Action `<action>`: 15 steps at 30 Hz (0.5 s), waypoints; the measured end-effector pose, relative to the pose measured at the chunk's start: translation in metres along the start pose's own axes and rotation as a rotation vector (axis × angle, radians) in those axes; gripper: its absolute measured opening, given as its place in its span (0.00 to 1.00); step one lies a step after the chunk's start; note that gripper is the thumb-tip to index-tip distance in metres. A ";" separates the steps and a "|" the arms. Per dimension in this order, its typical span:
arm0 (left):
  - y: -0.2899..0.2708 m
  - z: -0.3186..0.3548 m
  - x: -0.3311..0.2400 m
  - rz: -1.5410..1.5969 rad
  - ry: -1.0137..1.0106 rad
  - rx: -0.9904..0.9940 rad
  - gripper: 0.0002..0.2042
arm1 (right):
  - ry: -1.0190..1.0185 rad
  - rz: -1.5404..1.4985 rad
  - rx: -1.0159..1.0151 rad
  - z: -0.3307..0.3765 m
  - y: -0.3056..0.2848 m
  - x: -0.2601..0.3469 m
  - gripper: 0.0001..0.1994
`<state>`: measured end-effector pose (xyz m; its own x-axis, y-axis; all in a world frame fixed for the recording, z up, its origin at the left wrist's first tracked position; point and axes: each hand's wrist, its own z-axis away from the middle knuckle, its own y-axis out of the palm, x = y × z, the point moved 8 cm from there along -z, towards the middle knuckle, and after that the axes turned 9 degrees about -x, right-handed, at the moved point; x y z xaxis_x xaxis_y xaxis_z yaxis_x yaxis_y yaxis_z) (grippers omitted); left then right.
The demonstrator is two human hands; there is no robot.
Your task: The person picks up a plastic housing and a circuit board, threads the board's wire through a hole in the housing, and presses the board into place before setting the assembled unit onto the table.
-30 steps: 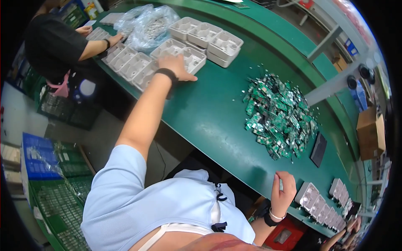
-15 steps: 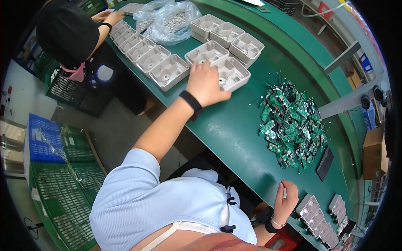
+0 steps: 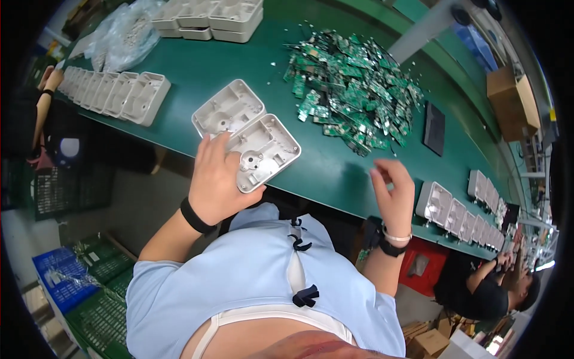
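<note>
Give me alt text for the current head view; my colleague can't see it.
A person's left hand grasps two open, pale grey, rectangular casings on a green table. The right hand, loosely curled, is near a heap of green circuit boards; similar grey casings stand in rows either side.

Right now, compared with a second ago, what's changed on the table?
Your left hand has pulled two gray boxes away from the stacked boxes, toward you, to the table's near edge. Your right hand stays loosely curled; the circuit board pile looks undisturbed.
</note>
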<state>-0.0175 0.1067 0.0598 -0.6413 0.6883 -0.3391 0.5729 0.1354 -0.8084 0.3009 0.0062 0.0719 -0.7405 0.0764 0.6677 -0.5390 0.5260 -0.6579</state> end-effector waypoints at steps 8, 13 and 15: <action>0.038 0.005 -0.019 -0.019 -0.006 0.032 0.32 | 0.530 -0.561 0.226 -0.059 0.065 -0.031 0.19; 0.041 0.005 -0.022 -0.026 -0.027 0.063 0.33 | 0.727 -0.783 0.248 -0.068 0.080 -0.037 0.19; 0.039 0.006 -0.022 -0.032 -0.017 0.046 0.32 | 0.979 -1.069 0.311 -0.060 0.089 -0.039 0.17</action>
<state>0.0154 0.0925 0.0329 -0.6676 0.6720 -0.3204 0.5279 0.1238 -0.8402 0.3057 0.1006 0.0077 0.5435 0.3723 0.7523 -0.7969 0.5104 0.3232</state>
